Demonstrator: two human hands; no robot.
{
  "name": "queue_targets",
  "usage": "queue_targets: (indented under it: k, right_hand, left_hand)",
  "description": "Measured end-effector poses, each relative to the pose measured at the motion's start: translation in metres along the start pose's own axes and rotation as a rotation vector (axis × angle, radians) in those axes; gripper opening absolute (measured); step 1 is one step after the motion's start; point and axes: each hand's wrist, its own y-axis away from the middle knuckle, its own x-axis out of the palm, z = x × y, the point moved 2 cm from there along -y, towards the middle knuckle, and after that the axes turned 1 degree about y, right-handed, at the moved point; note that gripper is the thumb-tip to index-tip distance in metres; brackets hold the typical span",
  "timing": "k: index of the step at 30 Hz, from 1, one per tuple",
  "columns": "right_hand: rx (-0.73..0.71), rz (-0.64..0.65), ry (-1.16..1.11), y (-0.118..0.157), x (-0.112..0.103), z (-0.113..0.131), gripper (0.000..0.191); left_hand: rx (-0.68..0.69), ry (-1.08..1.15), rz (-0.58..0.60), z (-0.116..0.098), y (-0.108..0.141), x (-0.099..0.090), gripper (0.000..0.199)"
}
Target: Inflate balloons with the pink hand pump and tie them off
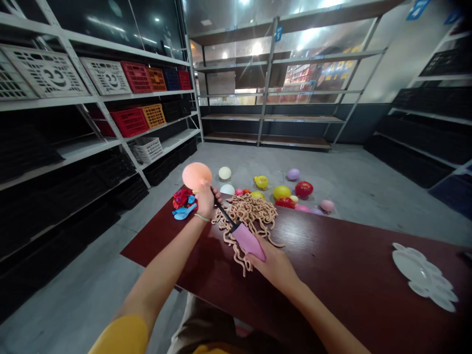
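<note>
An orange balloon point(196, 175), partly inflated, sits on the tip of a hand pump. My left hand point(206, 200) is closed around the balloon's neck and the pump's front end. The pink barrel of the balloon pump point(248, 240) points back toward me, its black shaft partly drawn out. My right hand point(273, 263) is wrapped around the rear of that barrel. Beneath the pump lies a tangled heap of beige long balloons or cords point(254, 212); which of these I cannot tell. Beside my left hand rest flat blue balloons point(185, 212) and red patterned ones point(180, 197).
The dark red table point(332, 275) bears a white scalloped plate point(424, 275) on the right. Inflated balloons, among them a red one point(304, 189) and a yellow one point(281, 192), lie on the floor beyond. Shelves with crates point(134, 121) line the left; a metal rack point(265, 118) stands behind.
</note>
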Motion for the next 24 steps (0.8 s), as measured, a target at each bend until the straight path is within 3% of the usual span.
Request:
queue_targets:
  k: [3,6,9,14,17,20,24]
  right_hand:
    - [-0.051,-0.001,0.043,0.001,0.000,0.001,0.055]
    - [-0.064,-0.018,0.070,0.001,0.000,-0.002,0.053]
    - [-0.032,-0.044,0.073,0.002,-0.001,-0.006,0.051]
    - [0.034,-0.088,-0.002,0.002,-0.005,-0.008,0.053]
    - [0.026,-0.066,-0.044,0.002,-0.005,-0.004,0.053]
    - [0.001,-0.039,-0.042,0.001,-0.002,0.001,0.054]
    - [-0.050,-0.017,0.006,0.000,0.000,0.004,0.056]
  left_hand:
    - [0.139,-0.016,-0.022,-0.032,-0.019,-0.010,0.027]
    - [0.218,-0.009,-0.038,-0.037,-0.020,-0.013,0.026]
    - [0.209,0.001,0.000,-0.014,-0.003,-0.004,0.026]
    - [0.142,-0.008,0.147,0.047,0.041,0.016,0.031]
    - [0.127,-0.034,0.202,0.060,0.050,0.012,0.032]
    - [0.097,-0.064,0.171,0.043,0.036,0.001,0.030]
    - [0.145,-0.062,0.075,-0.006,0.002,-0.013,0.027]
